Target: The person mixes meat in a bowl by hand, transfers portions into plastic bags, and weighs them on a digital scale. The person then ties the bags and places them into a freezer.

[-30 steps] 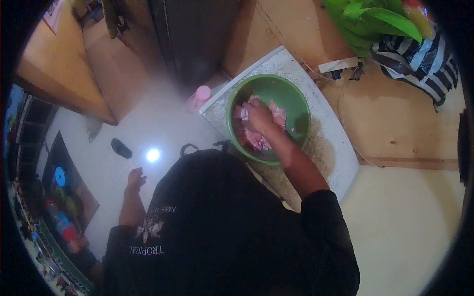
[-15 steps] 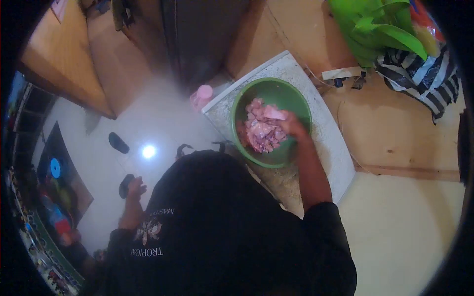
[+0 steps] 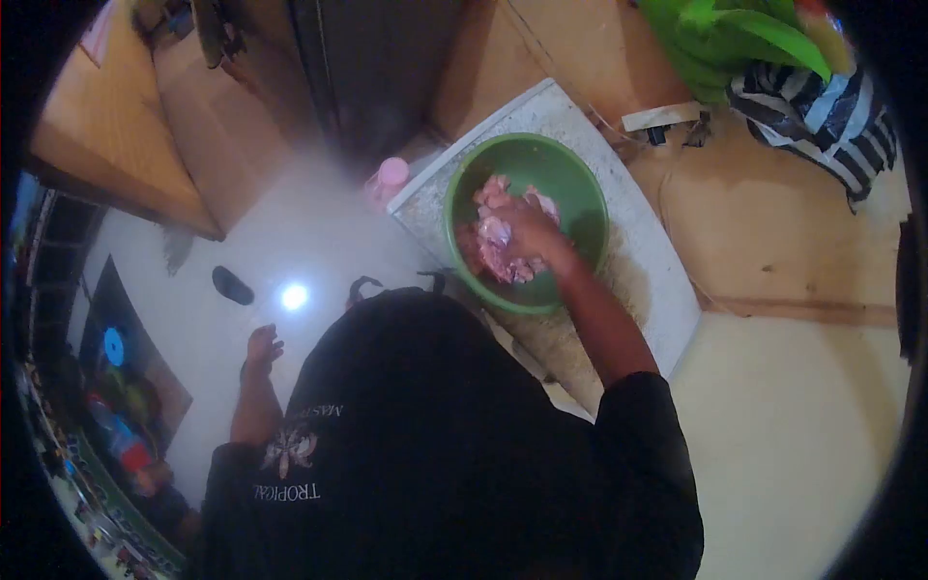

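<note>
A green bowl (image 3: 592,193) rests on a worn white-topped stand (image 3: 667,300), with pieces of raw pink meat (image 3: 495,188) inside. My right hand (image 3: 530,235) is down in the bowl, its fingers closed around some of the meat; the fingertips are partly hidden among the pieces. Well to the left of the bowl, my left hand (image 3: 263,345) hangs above the pale floor, empty, with its fingers bent and apart.
Beside the stand's left corner is a pink container (image 3: 391,174). A green bag (image 3: 710,48) and a striped bag (image 3: 822,116) are at the upper right. One dark slipper (image 3: 232,285) lies on the floor. Colourful objects (image 3: 121,435) sit at the lower left.
My right hand has moved left, deeper over the meat, and the pale piece at its fingers has shifted. My left hand has risen slightly. The bowl appears a little higher in view.
</note>
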A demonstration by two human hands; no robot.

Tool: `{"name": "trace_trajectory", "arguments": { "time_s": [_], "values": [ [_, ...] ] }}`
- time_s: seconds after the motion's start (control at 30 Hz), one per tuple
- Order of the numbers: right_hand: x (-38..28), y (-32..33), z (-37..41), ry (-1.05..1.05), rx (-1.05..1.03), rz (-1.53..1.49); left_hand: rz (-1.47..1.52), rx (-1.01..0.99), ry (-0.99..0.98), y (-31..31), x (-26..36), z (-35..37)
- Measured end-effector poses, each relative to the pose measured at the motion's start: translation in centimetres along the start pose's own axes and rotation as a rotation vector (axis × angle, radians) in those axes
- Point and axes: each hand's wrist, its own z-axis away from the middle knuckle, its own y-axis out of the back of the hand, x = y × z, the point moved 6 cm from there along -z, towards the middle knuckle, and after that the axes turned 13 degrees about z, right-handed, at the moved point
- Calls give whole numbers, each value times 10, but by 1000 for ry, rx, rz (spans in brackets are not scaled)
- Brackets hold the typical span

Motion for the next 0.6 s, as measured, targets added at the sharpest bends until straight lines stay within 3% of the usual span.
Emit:
{"name": "trace_trajectory", "arguments": {
  "time_s": [0.13,0.2,0.23,0.3,0.43,0.5,0.6],
  "values": [
    [9,14,-19,-13,-83,-69,28,11,13,2,0,4],
    [15,14,-20,-36,-297,-447,46,43,35,8,-11,7],
    [16,18,-18,-31,-299,-444,52,46,36,11,-16,9],
    [33,32,-12,-150,-58,-610,147,75,88,17,-29,14],
    [91,-6,-34,-172,-65,-555,169,126,130,36,-61,15],
    [106,28,-22,-489,176,-626,172,153,157,41,-68,14],
    [95,54,-16,-489,86,-445,254,57,151,40,-67,27]
  ]
}}
